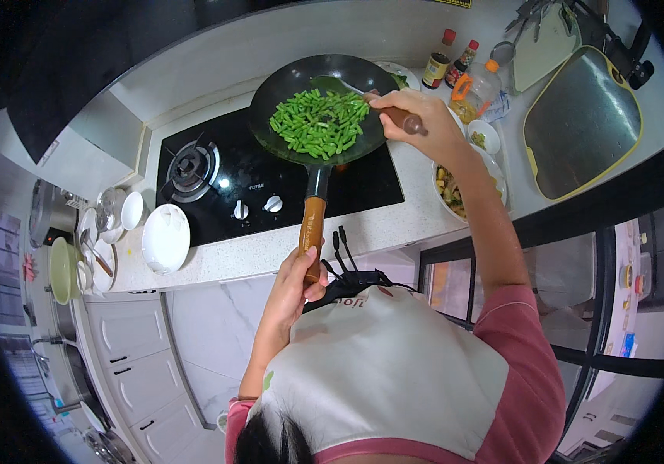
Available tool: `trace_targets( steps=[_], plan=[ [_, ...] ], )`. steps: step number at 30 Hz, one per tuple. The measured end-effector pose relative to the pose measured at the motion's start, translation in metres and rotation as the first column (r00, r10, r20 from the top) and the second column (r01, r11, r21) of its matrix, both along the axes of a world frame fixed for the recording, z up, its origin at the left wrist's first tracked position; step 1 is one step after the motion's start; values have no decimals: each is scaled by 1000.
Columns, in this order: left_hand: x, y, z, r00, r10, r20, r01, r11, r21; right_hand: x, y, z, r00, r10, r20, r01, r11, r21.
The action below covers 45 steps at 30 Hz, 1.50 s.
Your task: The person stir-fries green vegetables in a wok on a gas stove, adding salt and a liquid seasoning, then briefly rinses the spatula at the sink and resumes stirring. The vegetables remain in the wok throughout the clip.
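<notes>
A dark wok (276, 75) rests over the right side of the black glass gas hob (343, 194). In it lies a heap of chopped green beans (320, 124), bright green. My left hand (300, 275) is closed around the end of the wok's wooden handle (312, 229), which points toward me. My right hand (422, 119) grips the wooden handle of a spatula (397, 115). Its metal head reaches into the wok at the far side of the beans; the blade's near part is hard to make out.
Left are a lit-free burner (189, 165), a white plate (166, 239), several bowls and a green basin (63, 271). Right of the wok are sauce bottles (437, 66), an oil jug (477, 90), a small bowl (484, 137), a plate of food (451, 191) and a yellow-rimmed cutting board (584, 124).
</notes>
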<state>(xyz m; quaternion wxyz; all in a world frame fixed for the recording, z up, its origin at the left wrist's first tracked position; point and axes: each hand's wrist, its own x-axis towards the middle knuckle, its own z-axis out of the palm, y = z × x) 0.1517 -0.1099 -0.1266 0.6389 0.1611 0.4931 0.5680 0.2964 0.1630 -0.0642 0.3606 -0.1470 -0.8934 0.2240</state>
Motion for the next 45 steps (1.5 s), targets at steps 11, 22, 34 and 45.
trace_targets(
  steps=[11, 22, 34, 45],
  plan=[
    [5, 1, -1, 995, 78, 65, -79, 997, 18, 51, 28, 13, 958, -105, -269, -44, 867, -496],
    [6, 1, -5, 996, 84, -22, -85, 996, -16, 6, 71, 6, 890, -445, -100, 183, 550, -815],
    [3, 0, -3, 998, 57, 20, -57, 998, 11, 6, -14, 37, 999, 21, -43, -39, 882, -471],
    [-2, 0, -3, 998, 9, 58, -12, 999, 46, 45, -23, 101, 886, 295, 357, -280, 955, -94]
  ],
)
